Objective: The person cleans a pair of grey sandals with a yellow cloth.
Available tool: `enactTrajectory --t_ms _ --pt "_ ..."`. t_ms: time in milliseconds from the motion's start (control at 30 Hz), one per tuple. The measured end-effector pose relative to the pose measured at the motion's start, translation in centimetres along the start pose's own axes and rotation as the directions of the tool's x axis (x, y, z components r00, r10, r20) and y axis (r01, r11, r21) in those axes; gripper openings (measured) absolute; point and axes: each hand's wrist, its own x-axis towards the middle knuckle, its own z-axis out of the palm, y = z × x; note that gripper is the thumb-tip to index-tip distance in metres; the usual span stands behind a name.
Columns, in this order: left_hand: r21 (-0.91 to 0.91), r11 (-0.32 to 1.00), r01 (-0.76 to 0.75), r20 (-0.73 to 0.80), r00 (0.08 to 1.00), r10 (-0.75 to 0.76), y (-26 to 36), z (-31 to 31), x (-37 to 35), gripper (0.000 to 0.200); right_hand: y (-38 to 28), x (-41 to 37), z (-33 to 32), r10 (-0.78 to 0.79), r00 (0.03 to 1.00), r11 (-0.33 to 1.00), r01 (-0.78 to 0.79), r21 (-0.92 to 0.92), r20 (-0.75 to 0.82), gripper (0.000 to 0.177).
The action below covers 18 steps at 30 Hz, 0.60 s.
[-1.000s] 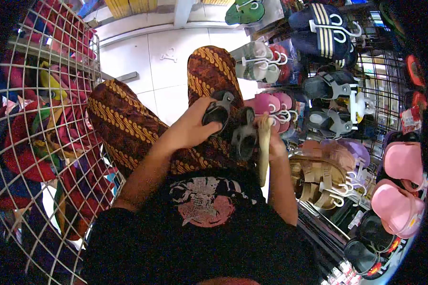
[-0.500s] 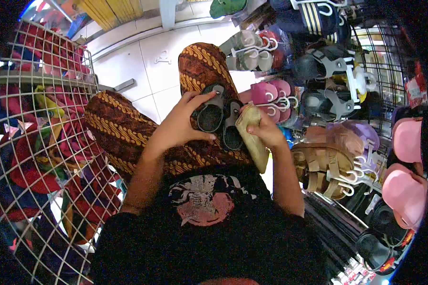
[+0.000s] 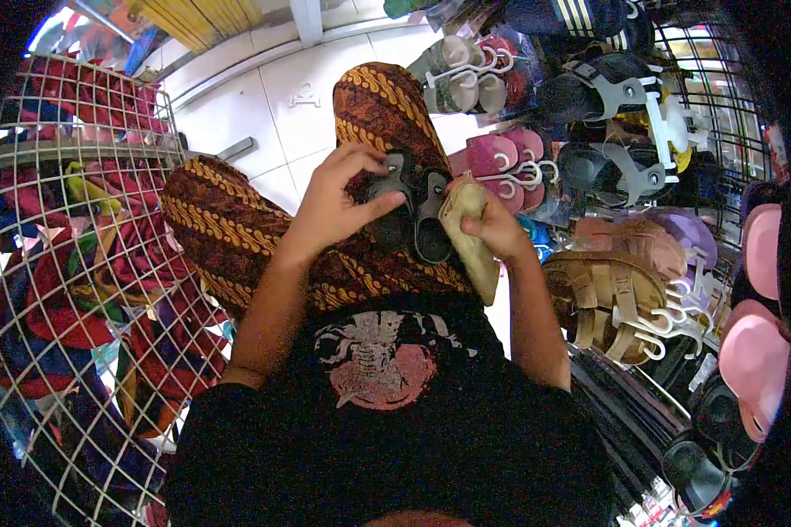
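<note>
A pair of small black sandals with grey straps (image 3: 431, 215) lies on my lap, over the brown patterned cloth (image 3: 228, 224). My left hand (image 3: 338, 198) is at the left sandal (image 3: 391, 211), its thumb and fingers curved round the strap from the left side. In my right hand (image 3: 497, 227) is a folded beige cloth (image 3: 473, 241), pinched under the thumb just right of the right sandal. The cloth's upper end touches or nearly touches that sandal's edge.
A wire basket (image 3: 88, 158) full of colourful footwear stands at the left. On the right hang pink sandals (image 3: 505, 158), brown sandals (image 3: 611, 294) and black sandals (image 3: 602, 88) on white hangers. A white hanger (image 3: 305, 97) lies on the tiled floor (image 3: 237, 105).
My left thumb has moved up onto the left sandal's strap, and its fingers have drawn closer together. My right hand still holds the cloth. The whole view has shifted slightly.
</note>
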Motion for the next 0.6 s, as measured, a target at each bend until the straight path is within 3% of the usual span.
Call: enactTrajectory --t_ms 100,133,200,233,367,500,600 --pt "0.122 0.992 0.011 -0.075 0.997 -0.001 1.3 0.4 0.1 0.061 0.2 -0.4 0.1 -0.068 0.996 0.997 0.069 0.015 -0.061 0.084" --pt "0.121 0.992 -0.021 -0.046 0.999 0.027 1.5 0.3 0.4 0.065 0.1 0.2 0.2 -0.123 0.992 0.991 0.121 -0.048 -0.035 0.082" --pt "0.113 0.991 -0.067 0.023 0.998 0.064 1.8 0.1 0.2 0.075 -1.1 0.1 1.5 -0.196 0.972 0.977 0.204 0.057 -0.128 0.078" --pt "0.182 0.981 -0.062 0.069 0.996 0.05 1.9 0.3 0.3 0.091 -0.8 0.5 1.0 -0.193 0.971 0.98 0.198 0.025 -0.139 0.076" --pt "0.273 0.961 -0.046 0.262 0.965 -0.028 3.4 0.6 0.0 0.111 2.0 1.3 -0.3 -0.124 0.967 0.991 0.131 0.015 -0.222 0.065" --pt "0.433 0.899 -0.062 0.205 0.978 -0.031 4.4 1.7 -0.5 0.113 0.6 0.7 0.5 -0.054 0.979 0.984 0.086 0.159 -0.196 0.058" --pt "0.415 0.909 -0.048 0.176 0.984 -0.028 4.0 2.3 -0.7 0.112 3.8 1.6 -0.8 -0.09 0.953 0.995 0.095 0.004 -0.289 0.06"
